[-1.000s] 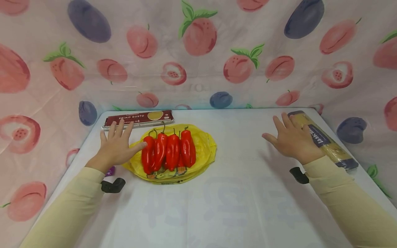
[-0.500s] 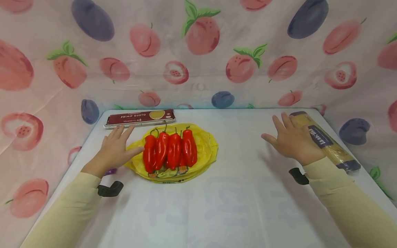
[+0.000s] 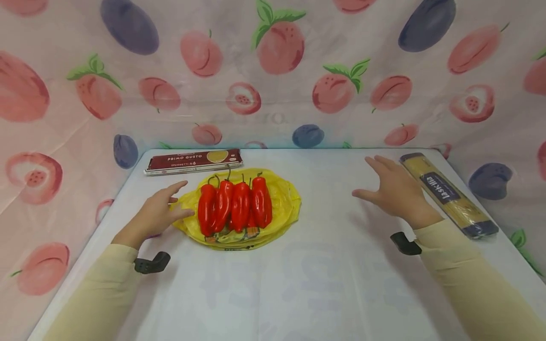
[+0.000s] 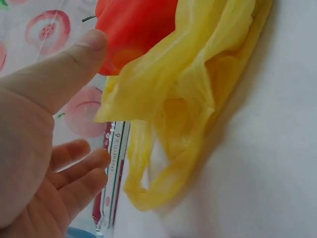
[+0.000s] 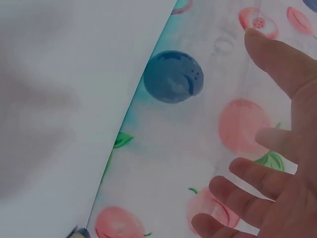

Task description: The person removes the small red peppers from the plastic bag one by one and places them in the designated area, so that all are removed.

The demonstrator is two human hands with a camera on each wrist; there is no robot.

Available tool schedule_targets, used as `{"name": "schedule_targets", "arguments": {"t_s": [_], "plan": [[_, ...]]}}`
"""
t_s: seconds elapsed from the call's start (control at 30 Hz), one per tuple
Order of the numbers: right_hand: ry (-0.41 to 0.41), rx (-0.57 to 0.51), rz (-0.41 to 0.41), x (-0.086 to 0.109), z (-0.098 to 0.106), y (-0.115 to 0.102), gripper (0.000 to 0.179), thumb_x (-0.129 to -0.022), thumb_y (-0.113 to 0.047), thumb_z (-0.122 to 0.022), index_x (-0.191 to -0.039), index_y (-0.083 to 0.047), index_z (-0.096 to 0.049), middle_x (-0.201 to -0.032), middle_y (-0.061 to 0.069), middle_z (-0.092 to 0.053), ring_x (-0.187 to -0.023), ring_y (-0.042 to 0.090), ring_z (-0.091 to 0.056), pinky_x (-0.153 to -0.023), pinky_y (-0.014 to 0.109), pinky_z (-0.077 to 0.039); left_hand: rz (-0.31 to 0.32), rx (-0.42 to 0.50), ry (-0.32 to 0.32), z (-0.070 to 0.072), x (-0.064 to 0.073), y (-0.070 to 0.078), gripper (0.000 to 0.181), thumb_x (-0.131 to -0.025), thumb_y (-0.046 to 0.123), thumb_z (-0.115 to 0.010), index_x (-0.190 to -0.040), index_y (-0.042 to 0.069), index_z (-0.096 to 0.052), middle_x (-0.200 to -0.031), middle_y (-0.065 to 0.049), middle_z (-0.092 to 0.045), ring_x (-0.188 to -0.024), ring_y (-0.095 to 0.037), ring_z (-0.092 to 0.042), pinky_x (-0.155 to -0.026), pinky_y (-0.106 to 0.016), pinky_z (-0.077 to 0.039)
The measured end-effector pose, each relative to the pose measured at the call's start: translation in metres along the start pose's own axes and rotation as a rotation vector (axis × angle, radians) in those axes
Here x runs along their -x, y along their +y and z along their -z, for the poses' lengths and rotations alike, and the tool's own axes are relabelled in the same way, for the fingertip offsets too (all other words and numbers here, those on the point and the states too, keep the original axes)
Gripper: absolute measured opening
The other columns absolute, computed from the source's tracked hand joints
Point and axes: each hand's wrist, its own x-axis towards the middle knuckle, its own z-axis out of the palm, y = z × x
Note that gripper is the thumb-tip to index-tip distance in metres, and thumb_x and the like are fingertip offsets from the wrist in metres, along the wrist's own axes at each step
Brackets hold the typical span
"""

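Several glossy red peppers (image 3: 241, 208) lie side by side on a flattened yellow plastic bag (image 3: 286, 201), left of the table's middle in the head view. My left hand (image 3: 155, 210) is raised at the bag's left end, fingers loosely bent and holding nothing. In the left wrist view its thumb overlaps a red pepper (image 4: 133, 34); whether they touch I cannot tell. The bag's loop handle (image 4: 158, 193) droops beside the fingers. My right hand (image 3: 394, 192) hovers above the table at right, fingers spread, nothing in it, just left of a spaghetti pack with a dark blue label (image 3: 448, 194).
A maroon Primo Gusto spaghetti pack (image 3: 194, 161) lies at the back left of the white table (image 3: 307, 284). Something small and purple (image 3: 154, 235) shows partly behind my left wrist. A fruit-print sheet (image 3: 281, 109) rises behind and along the sides.
My left hand has drawn back and turned, its fingers less spread and off the maroon pack. My right hand has shifted slightly left and turned, uncovering more of the blue-label pack.
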Motion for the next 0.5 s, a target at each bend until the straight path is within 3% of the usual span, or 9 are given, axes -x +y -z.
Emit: {"name": "schedule_targets", "arguments": {"t_s": [0.3, 0.5], "plan": [[-0.024, -0.161, 0.044, -0.009, -0.021, -0.023, 0.083, -0.090, -0.051, -0.070, -0.149, 0.000, -0.042, -0.149, 0.026, -0.042, -0.137, 0.045, -0.037, -0.104, 0.067, -0.036, 0.045, 0.134, -0.030, -0.011, 0.006, -0.011, 0.087, -0.090, 0.044, -0.073, -0.158, 0.014, -0.028, -0.150, -0.029, -0.037, -0.131, -0.048, -0.046, -0.092, -0.055, -0.052], [-0.060, -0.226, 0.058, -0.016, -0.035, -0.045, 0.079, -0.091, -0.047, -0.070, -0.149, -0.001, -0.043, -0.149, 0.022, -0.045, -0.135, 0.041, -0.041, -0.108, 0.062, -0.036, 0.071, 0.264, -0.096, -0.016, 0.006, -0.020, 0.092, -0.088, 0.049, -0.073, -0.159, 0.015, -0.025, -0.153, -0.029, -0.034, -0.134, -0.049, -0.041, -0.098, -0.058, -0.048]]}}
